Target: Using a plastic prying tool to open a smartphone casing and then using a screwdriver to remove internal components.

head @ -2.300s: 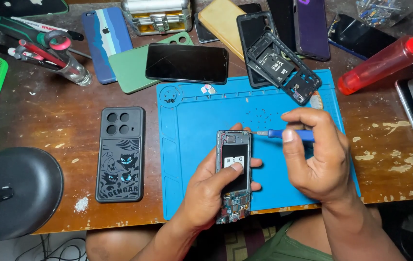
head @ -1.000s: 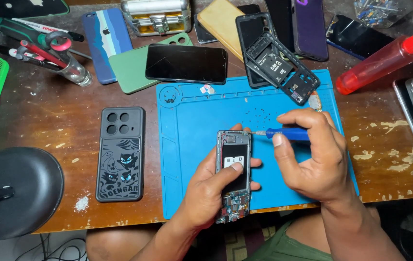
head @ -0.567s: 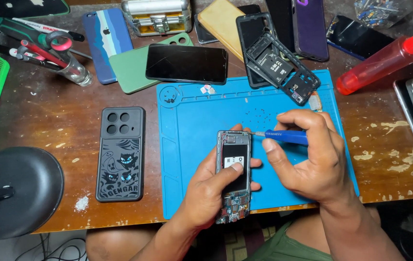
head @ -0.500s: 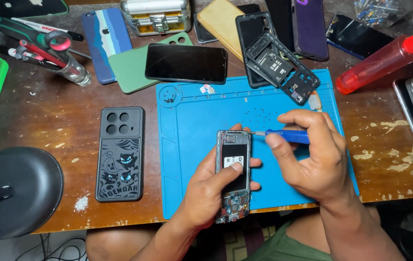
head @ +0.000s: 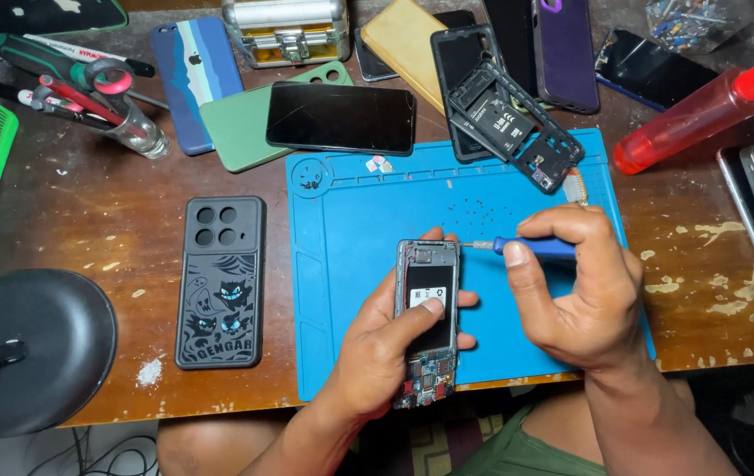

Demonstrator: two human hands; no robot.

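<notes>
My left hand (head: 386,353) grips an opened phone (head: 428,317) with its back off, battery and circuit board exposed, thumb pressed on the battery. It is held over the near part of a blue work mat (head: 350,229). My right hand (head: 584,291) holds a blue-handled screwdriver (head: 527,248) sideways, its metal tip touching the phone's upper right corner. Several tiny screws (head: 482,211) lie on the mat just above the phone.
A dark patterned phone case (head: 220,280) lies left of the mat. Behind it lie a black phone (head: 341,118), a stripped frame (head: 513,123), cases, a metal box (head: 287,31), and a tool jar (head: 121,115). A red bottle (head: 703,110) is at right, a black lamp base (head: 29,348) near left.
The right hand has shifted slightly and kept the screwdriver tip at the phone's upper right corner. The left hand and the phone have stayed where they were.
</notes>
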